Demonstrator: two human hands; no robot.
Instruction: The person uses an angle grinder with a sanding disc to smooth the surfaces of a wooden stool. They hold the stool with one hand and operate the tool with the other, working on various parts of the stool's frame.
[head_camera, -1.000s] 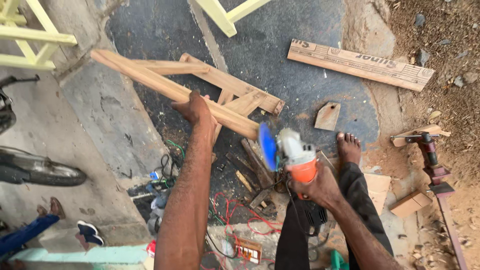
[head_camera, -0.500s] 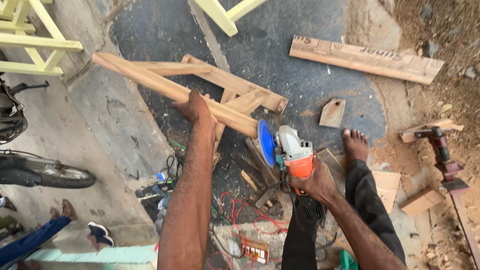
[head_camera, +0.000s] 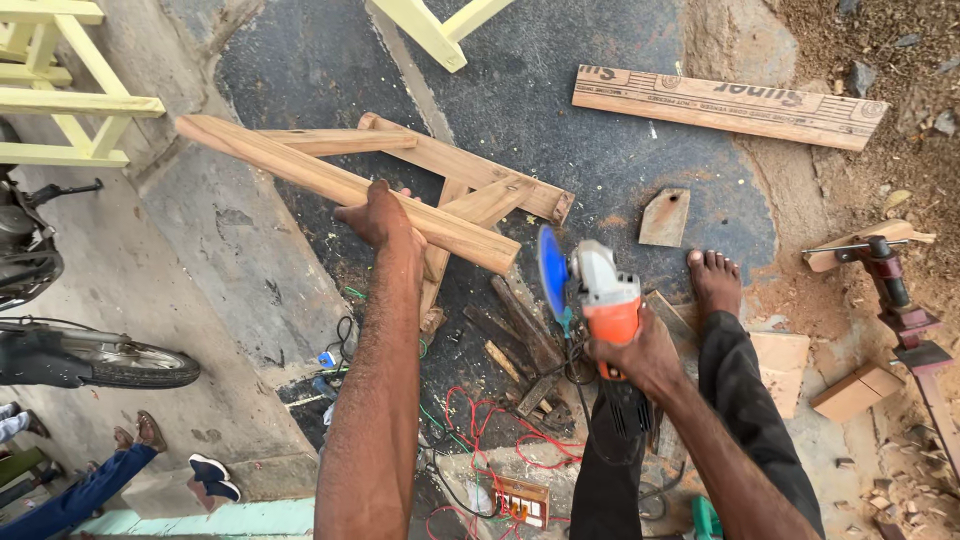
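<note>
Head view: the wooden frame (head_camera: 400, 190) lies on the dark floor patch, its front rail gripped by the left hand (head_camera: 378, 213), fingers apparently curled over it. The angle grinder (head_camera: 595, 290) is held in the right hand (head_camera: 640, 355), fingers wrapped round its body. Since a second ago, the blue disc (head_camera: 551, 272) has stayed just off the rail's end; contact is judged not yet made.

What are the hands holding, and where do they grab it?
The left hand grips the long pale wooden beam near its middle. The right hand holds the orange-and-grey angle grinder by its orange body.
</note>
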